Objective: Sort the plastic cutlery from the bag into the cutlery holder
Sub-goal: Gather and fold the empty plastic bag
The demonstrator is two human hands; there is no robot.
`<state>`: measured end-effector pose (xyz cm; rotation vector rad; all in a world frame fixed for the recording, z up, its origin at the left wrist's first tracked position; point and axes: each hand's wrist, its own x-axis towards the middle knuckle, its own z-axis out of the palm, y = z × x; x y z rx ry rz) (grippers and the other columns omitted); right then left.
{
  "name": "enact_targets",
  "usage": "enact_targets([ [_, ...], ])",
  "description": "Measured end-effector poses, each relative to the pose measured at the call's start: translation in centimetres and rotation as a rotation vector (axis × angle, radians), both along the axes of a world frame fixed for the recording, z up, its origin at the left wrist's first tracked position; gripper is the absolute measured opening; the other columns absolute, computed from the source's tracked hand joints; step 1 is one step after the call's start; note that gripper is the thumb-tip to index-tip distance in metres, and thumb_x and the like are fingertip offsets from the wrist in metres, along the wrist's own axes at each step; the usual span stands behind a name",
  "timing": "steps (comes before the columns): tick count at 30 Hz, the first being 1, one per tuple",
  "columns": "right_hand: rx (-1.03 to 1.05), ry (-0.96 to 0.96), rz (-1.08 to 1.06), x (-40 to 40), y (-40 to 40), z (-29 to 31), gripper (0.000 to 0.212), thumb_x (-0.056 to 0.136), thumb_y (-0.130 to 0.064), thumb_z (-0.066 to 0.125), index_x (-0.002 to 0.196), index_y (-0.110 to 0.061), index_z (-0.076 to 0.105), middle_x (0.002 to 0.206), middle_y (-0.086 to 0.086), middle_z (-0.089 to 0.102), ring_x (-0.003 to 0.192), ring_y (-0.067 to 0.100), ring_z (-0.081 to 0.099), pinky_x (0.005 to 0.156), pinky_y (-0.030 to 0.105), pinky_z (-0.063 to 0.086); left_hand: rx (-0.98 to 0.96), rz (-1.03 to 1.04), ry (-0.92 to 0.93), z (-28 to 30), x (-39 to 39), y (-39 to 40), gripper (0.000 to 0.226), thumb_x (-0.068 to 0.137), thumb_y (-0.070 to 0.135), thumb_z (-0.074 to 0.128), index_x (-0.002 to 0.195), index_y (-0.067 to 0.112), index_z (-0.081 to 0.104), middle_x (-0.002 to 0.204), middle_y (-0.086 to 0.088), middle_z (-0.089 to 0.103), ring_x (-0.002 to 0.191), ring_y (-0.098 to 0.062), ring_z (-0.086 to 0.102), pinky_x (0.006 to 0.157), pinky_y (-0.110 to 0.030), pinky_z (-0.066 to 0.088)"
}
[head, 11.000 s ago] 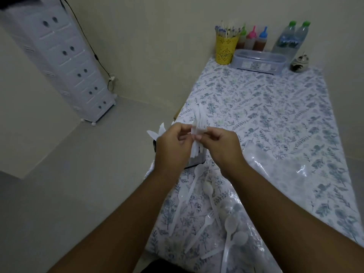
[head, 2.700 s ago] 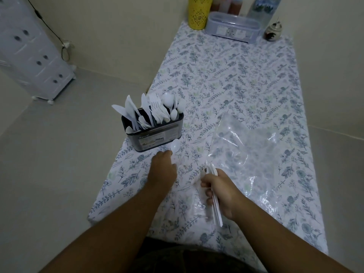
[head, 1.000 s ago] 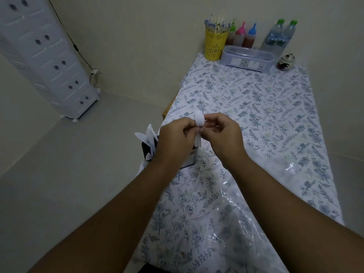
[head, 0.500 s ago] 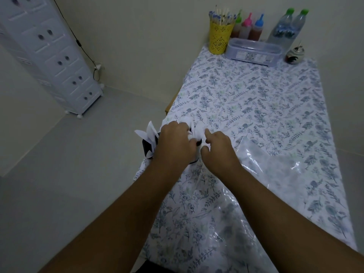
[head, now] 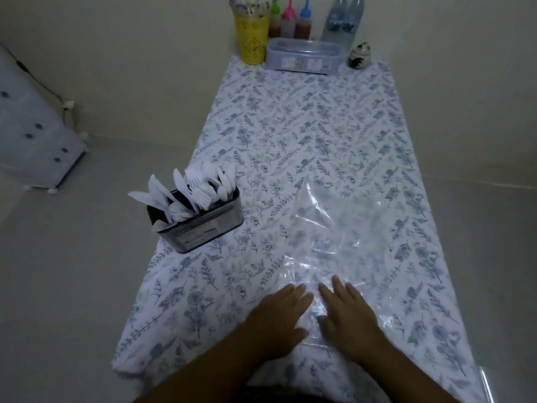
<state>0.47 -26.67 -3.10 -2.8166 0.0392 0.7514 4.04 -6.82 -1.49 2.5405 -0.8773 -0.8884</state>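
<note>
Here the bag (head: 334, 228) stretches lengthwise away from both flat hands (head: 313, 315).

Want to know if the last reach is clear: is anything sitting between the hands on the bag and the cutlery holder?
Nothing visible. Both the left hand and right hand rest flat on the bag; only bare tablecloth lies between them and the cutlery holder.

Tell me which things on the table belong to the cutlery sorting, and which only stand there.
Belong to the job:
cutlery holder
white plastic cutlery
clear plastic bag

Only standing there:
yellow cup
sauce bottles
water bottles
lidded box
small jar
</note>
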Motion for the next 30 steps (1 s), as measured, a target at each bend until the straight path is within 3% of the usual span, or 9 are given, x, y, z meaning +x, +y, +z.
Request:
enact_targets([
  [2,0.073,0.053,0.024,-2.7,-0.4,-0.5,0.068,0.096,-0.057,0.044,0.159,-0.039,0.024,0.170,-0.007,0.011,0.156,0.025,0.014,0.121,0.045,0.029,0.103,-0.080,-0.041,-0.6,-1.2,0.5,0.064,0.100,0.046,0.043,0.156,0.023,0.023,0.167,0.000,0.012,0.153,-0.024,0.011,0.121,-0.042,0.015],
  [5,0.491,0.024,-0.209,-4.3,-0.5,1.2,0.047,0.098,-0.043,0.061,0.143,-0.032,0.056,0.152,-0.008,0.049,0.140,0.014,0.045,0.117,0.031,0.036,0.126,-0.087,-0.195,-0.4,-2.4,1.6,0.048,0.094,0.049,0.031,0.126,0.022,0.056,0.133,-0.002,0.054,0.124,-0.025,0.047,0.107,-0.038,0.034],
  [8,0.595,-0.213,-0.428,-4.3,-1.4,2.5,0.032,0.096,-0.029,0.064,0.128,-0.031,0.067,0.129,-0.010,0.061,0.123,0.010,0.053,0.111,0.030,0.041,-0.072,0.025,-0.279,-0.4,-2.4,1.1,0.045,0.090,0.044,0.037,0.123,0.025,0.060,0.127,0.001,0.059,0.119,-0.021,0.051,0.103,-0.036,0.040],
  [11,0.367,-0.426,-0.377,-2.7,-2.8,2.4,0.047,0.091,-0.023,0.065,0.137,-0.026,0.062,0.146,0.003,0.054,0.137,0.025,0.043,0.114,0.035,0.033,-0.176,0.148,-0.356,-1.2,-0.6,-1.5,0.069,0.087,0.042,0.056,0.151,0.030,0.034,0.161,-0.006,0.028,0.148,-0.028,0.024,0.119,-0.044,0.026],
  [15,0.120,-0.111,-0.142,-1.7,-3.5,0.5,0.073,0.094,-0.031,0.065,0.158,-0.035,0.029,0.170,0.003,0.017,0.155,0.027,0.018,0.124,0.043,0.023,0.099,0.064,-0.243,-2.4,1.7,-2.9,0.093,0.084,0.060,0.055,0.157,0.039,0.002,0.168,-0.003,-0.008,0.154,-0.030,-0.003,0.119,-0.050,0.017],
  [19,0.124,-0.078,-0.189,-1.8,-3.8,0.0,0.071,0.089,-0.036,0.069,0.154,-0.038,0.038,0.167,0.000,0.025,0.151,0.027,0.023,0.121,0.044,0.029,0.036,0.187,-0.140,-2.6,1.8,-2.5,0.082,0.081,0.055,0.059,0.154,0.034,0.029,0.165,-0.006,0.017,0.151,-0.030,0.015,0.119,-0.050,0.023],
  [23,0.473,-0.227,-0.758,-2.1,-3.9,1.5,0.061,0.090,-0.021,0.065,0.147,-0.032,0.048,0.122,0.007,0.057,0.108,0.022,0.058,0.086,0.040,0.056,-0.324,0.678,-0.192,-0.7,0.8,-2.5,0.061,0.083,0.029,0.067,0.141,0.024,0.048,0.109,-0.001,0.057,0.106,-0.019,0.051,0.084,-0.030,0.042],
  [26,0.876,0.001,-1.197,-2.0,-4.3,2.1,0.060,0.096,-0.020,0.059,0.148,-0.029,0.032,0.090,0.010,0.066,0.072,0.022,0.061,0.055,0.030,0.047,-0.446,1.068,0.235,0.2,1.4,-2.1,0.061,0.094,0.028,0.060,0.149,0.027,0.033,0.089,-0.004,0.066,0.076,-0.019,0.062,0.063,-0.029,0.048],
  [30,1.141,0.159,-1.341,-1.6,-4.9,1.6,0.029,0.105,-0.037,0.047,0.130,-0.023,0.043,0.098,0.017,0.071,0.085,0.030,0.073,0.060,0.035,0.052,-0.554,1.263,0.690,-0.4,3.1,-1.5,0.033,0.103,0.035,0.046,0.134,0.028,0.037,0.076,-0.014,0.064,0.058,-0.020,0.049,0.053,-0.030,0.037],
])
